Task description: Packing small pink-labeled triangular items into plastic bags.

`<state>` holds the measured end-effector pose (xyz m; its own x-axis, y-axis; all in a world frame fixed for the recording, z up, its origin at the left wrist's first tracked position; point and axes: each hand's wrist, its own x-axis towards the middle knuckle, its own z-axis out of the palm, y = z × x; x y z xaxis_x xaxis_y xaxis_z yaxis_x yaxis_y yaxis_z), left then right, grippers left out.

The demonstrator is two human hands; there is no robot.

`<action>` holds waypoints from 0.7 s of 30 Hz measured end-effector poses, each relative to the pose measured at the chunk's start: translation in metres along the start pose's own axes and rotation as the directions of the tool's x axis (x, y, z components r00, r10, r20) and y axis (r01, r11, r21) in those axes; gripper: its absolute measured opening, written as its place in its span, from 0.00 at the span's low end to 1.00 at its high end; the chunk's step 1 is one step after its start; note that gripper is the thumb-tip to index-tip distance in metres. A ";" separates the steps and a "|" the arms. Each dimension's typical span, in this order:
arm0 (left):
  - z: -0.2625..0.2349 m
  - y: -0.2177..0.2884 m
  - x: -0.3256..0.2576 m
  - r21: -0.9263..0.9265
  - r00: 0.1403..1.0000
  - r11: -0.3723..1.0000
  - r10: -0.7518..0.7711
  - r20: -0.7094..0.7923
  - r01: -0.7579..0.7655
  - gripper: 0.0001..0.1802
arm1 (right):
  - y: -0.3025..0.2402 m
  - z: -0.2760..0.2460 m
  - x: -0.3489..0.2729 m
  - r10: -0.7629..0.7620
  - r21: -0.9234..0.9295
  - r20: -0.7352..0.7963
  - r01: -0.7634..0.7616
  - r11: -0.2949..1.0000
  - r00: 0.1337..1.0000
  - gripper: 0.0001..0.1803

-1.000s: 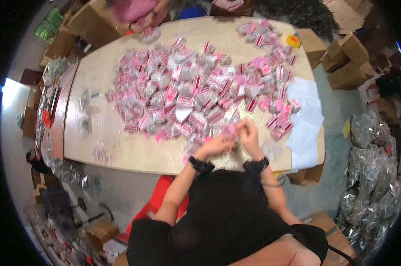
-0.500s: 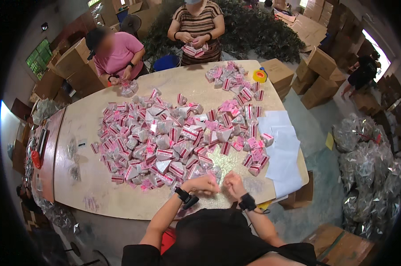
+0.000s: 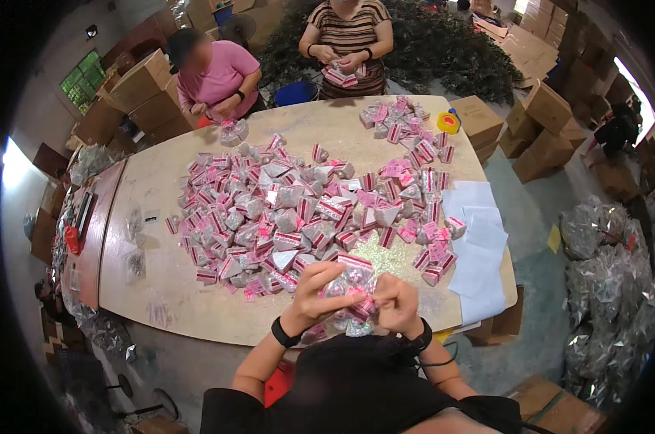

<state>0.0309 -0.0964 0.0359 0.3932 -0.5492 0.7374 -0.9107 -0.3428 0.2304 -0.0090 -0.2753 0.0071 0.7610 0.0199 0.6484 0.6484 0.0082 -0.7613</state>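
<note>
A black short-sleeved top (image 3: 335, 390) is worn by the person, and part of a red stool (image 3: 279, 383) is seen beside it. Just over the near table edge, a bundle of glittery packets (image 3: 356, 273) is held between both hands. By the left hand (image 3: 314, 298) it is clasped from the left, the fingers bent and parted a little, the thumb laid across its front. The fingers of the right hand (image 3: 398, 305) are curled in tightly, and the bundle's pink gathered part is pinched there. A dark band is worn on each wrist.

Beyond the hands, loose glitter (image 3: 382, 257) is scattered on the pale table (image 3: 143, 282). Its middle is covered by a heap of pink-and-white carded packets (image 3: 259, 217); white paper sheets (image 3: 479, 249) are laid to the right. Near the far right corner, a yellow tape roll (image 3: 449, 123) is placed. At the far side, packets are handled by a co-worker in pink (image 3: 230, 69) and another in stripes (image 3: 349, 36). Behind them, dark foliage (image 3: 443, 54) is piled.
</note>
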 end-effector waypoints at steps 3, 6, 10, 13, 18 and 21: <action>0.001 0.024 -0.004 -0.157 0.914 0.972 -0.218 -0.342 0.173 0.11 | -0.002 0.026 0.007 0.179 0.432 -0.042 -0.143 0.890 0.983 0.04; 0.007 0.015 0.000 -0.344 0.917 0.910 -0.323 -0.234 0.232 0.09 | 0.006 0.049 0.002 0.354 0.471 0.060 -0.339 0.814 0.933 0.05; 0.006 0.023 -0.011 -0.622 0.645 0.541 -0.761 -0.075 0.566 0.07 | 0.013 0.047 0.000 0.525 0.410 0.385 -0.650 0.640 0.759 0.11; -0.005 0.011 -0.021 -0.456 0.740 0.656 -0.672 0.009 0.601 0.08 | 0.023 0.029 -0.016 0.368 0.161 0.548 -0.527 0.835 0.751 0.09; -0.042 0.001 -0.045 -0.423 0.796 0.681 -0.441 0.415 0.597 0.07 | 0.023 0.005 -0.017 0.268 -0.034 0.724 -0.355 0.934 0.636 0.07; -0.054 0.007 -0.043 -0.344 0.762 0.706 -0.433 0.481 0.619 0.05 | 0.017 -0.004 -0.010 0.272 -0.127 0.788 -0.287 0.950 0.553 0.07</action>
<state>0.0009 -0.0345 0.0400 0.7549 -0.6368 0.1569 -0.4435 -0.3195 0.8374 -0.0057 -0.2796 -0.0127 0.5811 0.8006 0.1461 0.3999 -0.1246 -0.9080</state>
